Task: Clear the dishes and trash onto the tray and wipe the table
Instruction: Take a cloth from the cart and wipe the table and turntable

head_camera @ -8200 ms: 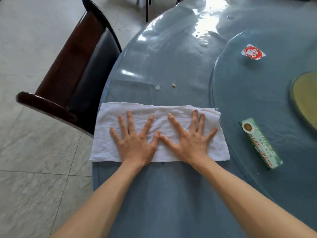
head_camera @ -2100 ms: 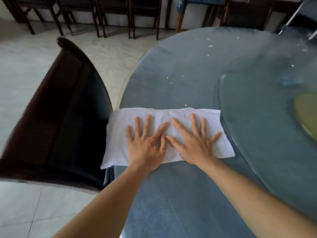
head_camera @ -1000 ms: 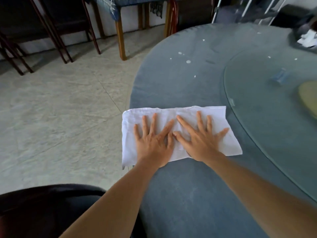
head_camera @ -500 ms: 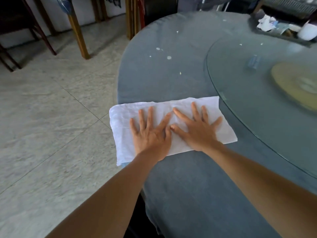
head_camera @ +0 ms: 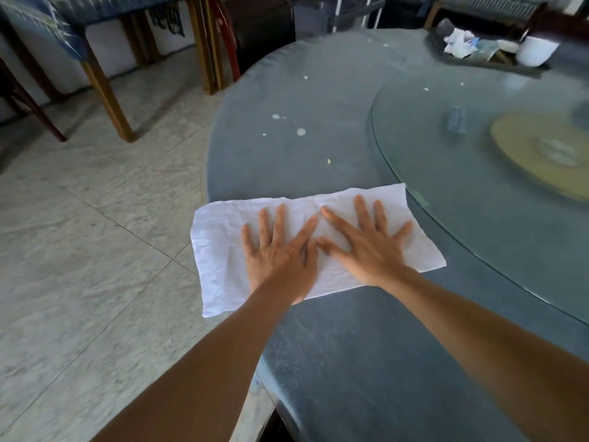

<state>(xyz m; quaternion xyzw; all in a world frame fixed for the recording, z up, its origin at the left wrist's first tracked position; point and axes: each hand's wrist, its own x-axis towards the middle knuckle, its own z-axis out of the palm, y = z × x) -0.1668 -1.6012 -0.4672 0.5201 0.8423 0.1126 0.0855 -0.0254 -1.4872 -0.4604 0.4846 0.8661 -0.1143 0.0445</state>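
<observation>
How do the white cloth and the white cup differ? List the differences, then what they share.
The white cloth lies flat at the near table edge, its left end hanging over it; the white cup stands upright on the dark tray at the far side. The left hand and right hand press the cloth; nothing touches the cup. The cloth is crumpled and rectangular; the cup is smooth and round. Both are white.

Soft, even daylight with faint shadows, motion blur smearing the glass turntable [head_camera: 478, 193] and far tray [head_camera: 487, 60], and wide-angle bending toward the edges.
</observation>
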